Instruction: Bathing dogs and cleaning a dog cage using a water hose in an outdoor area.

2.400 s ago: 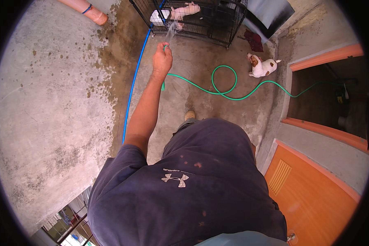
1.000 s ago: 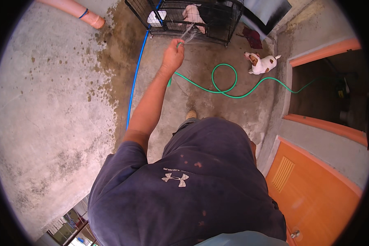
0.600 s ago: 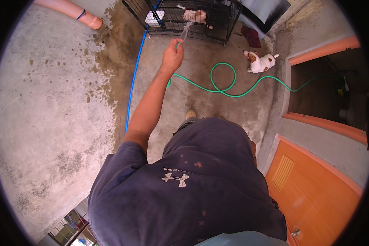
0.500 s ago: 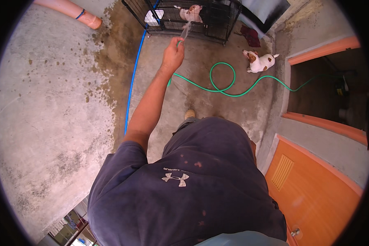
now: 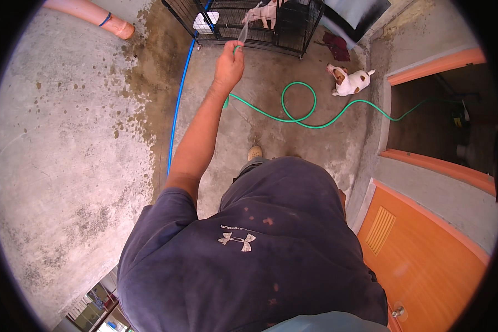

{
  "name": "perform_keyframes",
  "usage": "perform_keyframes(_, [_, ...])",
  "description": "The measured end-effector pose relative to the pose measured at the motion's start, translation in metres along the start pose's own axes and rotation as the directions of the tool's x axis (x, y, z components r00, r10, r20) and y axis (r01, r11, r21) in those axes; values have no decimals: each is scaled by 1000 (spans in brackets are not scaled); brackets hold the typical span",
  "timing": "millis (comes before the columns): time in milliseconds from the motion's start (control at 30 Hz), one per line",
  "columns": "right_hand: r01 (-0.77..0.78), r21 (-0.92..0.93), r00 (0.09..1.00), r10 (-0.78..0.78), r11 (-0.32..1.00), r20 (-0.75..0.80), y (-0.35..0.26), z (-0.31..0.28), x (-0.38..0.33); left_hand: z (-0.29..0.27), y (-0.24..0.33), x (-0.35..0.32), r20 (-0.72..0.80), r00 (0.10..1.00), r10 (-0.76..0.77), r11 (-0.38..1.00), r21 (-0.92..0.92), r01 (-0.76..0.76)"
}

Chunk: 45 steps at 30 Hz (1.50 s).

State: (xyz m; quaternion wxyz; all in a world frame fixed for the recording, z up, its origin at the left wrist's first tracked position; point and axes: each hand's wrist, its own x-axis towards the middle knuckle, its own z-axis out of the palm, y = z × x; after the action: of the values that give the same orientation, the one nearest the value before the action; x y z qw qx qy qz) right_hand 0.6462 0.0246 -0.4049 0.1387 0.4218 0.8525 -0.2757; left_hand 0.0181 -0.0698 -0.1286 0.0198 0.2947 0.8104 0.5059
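Stretched forward, my left hand (image 5: pixel 228 66) is closed around the end of a green garden hose (image 5: pixel 321 127). A stream of water (image 5: pixel 243 34) leaves the hose toward a black wire dog cage (image 5: pixel 300 54). Inside the cage a white and brown dog (image 5: pixel 266 16) is standing, partly cut off by the top of the view. A second white and brown dog (image 5: pixel 350 83) is on the floor right of the cage, head raised toward it. My right hand is not visible; my torso fills the lower middle.
The hose loops over the concrete floor and runs into a dark doorway (image 5: pixel 442 116) at the right. A blue hose (image 5: pixel 178 110) lies left of my arm. An orange pipe (image 5: pixel 110 25) is at upper left, a dark red cloth (image 5: pixel 336 47) by the cage, an orange door (image 5: pixel 420 260) at lower right.
My left hand has shifted slightly up and left with the hose. The caged dog has changed from a lower posture to standing, and sits higher in the view.
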Motion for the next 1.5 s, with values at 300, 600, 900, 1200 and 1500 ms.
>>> perform_keyframes(300, [-116, 156, 993, 117, 981, 3, -17, -8, 0, 12, 24, 2, 55, 998, 10, 1000, 11, -10])
perform_keyframes(600, [-413, 614, 884, 459, 673, 92, -41, -18, -12, 23, 38, 11, 82, 995, 59, 998, -39, -56])
perform_keyframes(900, [-364, 500, 913, 407, 786, 24, -47, -25, -21, 27, 38, 12, 111, 994, 21, 1000, -15, -19])
perform_keyframes(1200, [-273, 341, 956, 293, 899, -8, -38, -19, -16, 33, 35, 6, 131, 989, 71, 997, -6, -71])
perform_keyframes(1500, [-222, 257, 971, 237, 940, -28, -38, -19, -17, 35, 35, 2, 167, 984, 55, 998, -23, -52])
